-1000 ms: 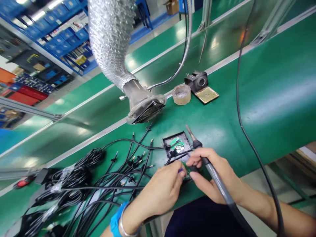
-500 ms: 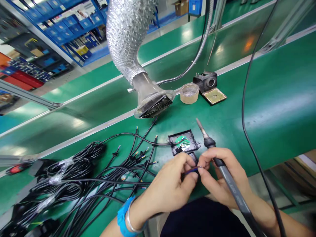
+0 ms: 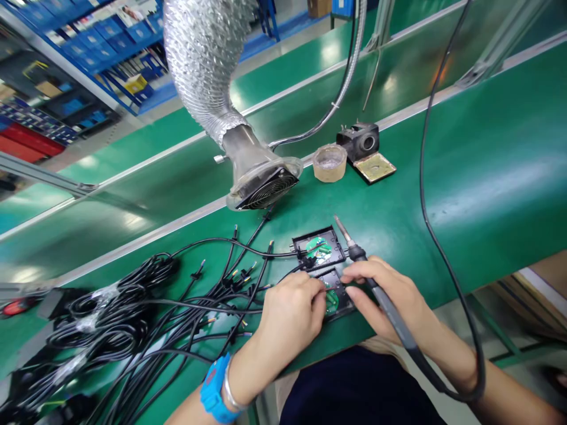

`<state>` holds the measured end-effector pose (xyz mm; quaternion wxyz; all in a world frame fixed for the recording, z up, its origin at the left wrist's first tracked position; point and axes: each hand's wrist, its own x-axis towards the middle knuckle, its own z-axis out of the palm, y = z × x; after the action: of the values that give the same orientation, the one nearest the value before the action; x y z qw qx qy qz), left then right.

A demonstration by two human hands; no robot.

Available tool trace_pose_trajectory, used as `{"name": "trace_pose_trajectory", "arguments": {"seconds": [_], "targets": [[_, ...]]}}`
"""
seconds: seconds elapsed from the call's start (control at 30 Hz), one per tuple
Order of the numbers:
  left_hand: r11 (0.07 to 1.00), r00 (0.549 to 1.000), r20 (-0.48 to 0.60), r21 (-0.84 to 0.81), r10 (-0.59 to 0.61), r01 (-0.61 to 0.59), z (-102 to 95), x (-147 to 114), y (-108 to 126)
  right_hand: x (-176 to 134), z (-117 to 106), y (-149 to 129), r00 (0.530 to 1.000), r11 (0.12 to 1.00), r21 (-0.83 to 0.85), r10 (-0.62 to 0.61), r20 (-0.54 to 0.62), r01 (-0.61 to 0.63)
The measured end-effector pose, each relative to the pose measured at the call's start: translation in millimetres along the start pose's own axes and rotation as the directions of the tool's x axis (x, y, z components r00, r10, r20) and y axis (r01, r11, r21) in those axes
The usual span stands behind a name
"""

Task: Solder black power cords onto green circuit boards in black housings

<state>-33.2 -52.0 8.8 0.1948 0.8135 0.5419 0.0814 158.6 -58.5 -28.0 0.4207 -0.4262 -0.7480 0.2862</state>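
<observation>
My left hand [image 3: 295, 310] is closed on a black cable [image 3: 290, 273] whose end reaches over the nearer black plastic case [image 3: 344, 300]. Inside that case a green circuit board [image 3: 331, 301] shows partly past my fingers. My right hand [image 3: 394, 301] grips a soldering iron [image 3: 357, 252], its tip pointing up and away to the left, apart from the boards. The thumb and forefinger of that hand are spread beside the nearer case. Just beyond lies a second open case [image 3: 305, 239] with a green board [image 3: 319, 251] and a cable leading into it.
Loose black cables [image 3: 221, 295] with bared ends and tied coils [image 3: 115, 307] cover the left side. A fan-fitted extractor nozzle [image 3: 266, 183] on a foil duct hangs above. Behind stand a round tub [image 3: 330, 164] and an iron holder [image 3: 364, 141]. The iron's cord [image 3: 427, 212] runs along the right.
My left hand has brought the cable end down to the nearer case, exposing its board. My right fingers have moved off the wires and parted, still keeping the soldering iron. The view has shifted slightly.
</observation>
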Motion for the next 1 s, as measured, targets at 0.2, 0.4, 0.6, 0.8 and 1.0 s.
{"name": "trace_pose_trajectory", "arguments": {"seconds": [0.2, 0.4, 0.6, 0.8, 1.0], "targets": [[0.991, 0.999, 0.037, 0.135, 0.004, -0.009, 10.9, 1, -6, -14, -24, -1, 0.998, 0.999, 0.032, -0.013, -0.069, 0.015], [1.000, 1.000, -0.005, -0.018, -0.016, 0.016, 11.7, 3, -10, -24, -59, -15, 0.996, 1.000, -0.006, -0.014, 0.087, 0.015], [0.999, 1.000, 0.028, -0.050, 0.002, 0.000, 12.6, 2, -10, -27, -41, -14, 0.995, 0.994, 0.089, -0.077, 0.071, 0.070], [0.999, 1.000, 0.014, -0.052, 0.007, -0.007, 14.8, 1, -13, -23, -30, -7, 0.987, 0.990, 0.076, -0.129, 0.093, 0.122], [0.999, 1.000, 0.005, -0.049, 0.015, -0.015, 15.2, 2, -14, -18, -28, -8, 0.986, 0.989, 0.065, -0.141, 0.094, 0.135]]}}
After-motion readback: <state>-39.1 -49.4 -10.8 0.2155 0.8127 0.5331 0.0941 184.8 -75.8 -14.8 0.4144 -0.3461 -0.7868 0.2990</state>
